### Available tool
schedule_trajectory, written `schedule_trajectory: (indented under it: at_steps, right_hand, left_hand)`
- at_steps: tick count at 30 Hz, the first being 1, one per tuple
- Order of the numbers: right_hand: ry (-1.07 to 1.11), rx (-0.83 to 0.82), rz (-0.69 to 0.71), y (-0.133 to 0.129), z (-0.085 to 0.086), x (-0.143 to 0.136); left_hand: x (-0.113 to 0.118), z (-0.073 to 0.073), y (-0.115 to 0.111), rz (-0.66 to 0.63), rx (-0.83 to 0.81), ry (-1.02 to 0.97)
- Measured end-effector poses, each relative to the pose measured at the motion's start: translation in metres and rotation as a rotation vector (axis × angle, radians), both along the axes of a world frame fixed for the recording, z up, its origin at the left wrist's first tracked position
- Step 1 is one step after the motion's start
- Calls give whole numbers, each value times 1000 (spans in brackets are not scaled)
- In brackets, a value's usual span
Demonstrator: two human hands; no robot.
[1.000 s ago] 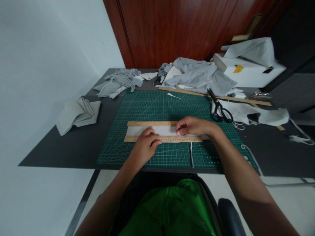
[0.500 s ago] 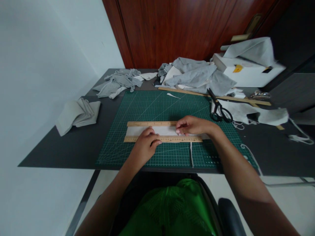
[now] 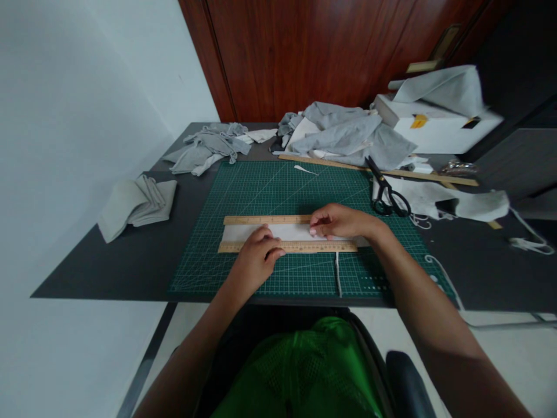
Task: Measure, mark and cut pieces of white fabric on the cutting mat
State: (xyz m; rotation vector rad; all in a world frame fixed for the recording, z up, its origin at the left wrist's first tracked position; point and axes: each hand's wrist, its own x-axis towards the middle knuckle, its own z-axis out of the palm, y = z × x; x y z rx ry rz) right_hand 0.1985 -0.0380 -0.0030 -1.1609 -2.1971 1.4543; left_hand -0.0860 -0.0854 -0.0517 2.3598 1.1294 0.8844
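A white fabric strip (image 3: 291, 232) lies lengthwise on the green cutting mat (image 3: 261, 188). One wooden ruler (image 3: 246, 220) runs along its far edge, another wooden ruler (image 3: 311, 247) along its near edge. My left hand (image 3: 256, 255) rests over the near ruler and the strip, thumb and forefinger a little apart, holding nothing. Toward the strip's right part, my right hand (image 3: 342, 220) has its fingers curled and closed, touching the strip beside the far ruler. What its fingertips pinch, if anything, is hidden.
Black scissors (image 3: 385, 188) lie at the mat's right edge, by a white fabric piece (image 3: 474, 204). Behind are a long wooden ruler (image 3: 324, 162), heaped grey cloth (image 3: 348, 130) and a white box (image 3: 429, 125). Folded cloth (image 3: 141, 203) sits left. A thin cord (image 3: 338, 276) lies near the front.
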Motion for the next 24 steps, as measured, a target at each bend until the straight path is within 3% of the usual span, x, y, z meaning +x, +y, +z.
schedule_trajectory:
  at_steps: [3,8,13,17,24]
  right_hand:
    - [84,50,-59,0,4,4]
    - [256,191,-276,0,9,6]
    - [343,59,-431,4,3,2]
    - [372,-71,-383,9,-5,4]
    - [170,-175,-149,9,-8,7]
  left_hand:
    - [0,0,0,0,-1,-2]
    - [0,1,-1,-2,-12,-4]
    - [0,2,-2,7,-7,9]
    - [0,1,-2,16,-3,25]
    - [1,-2,-3,14,39,25]
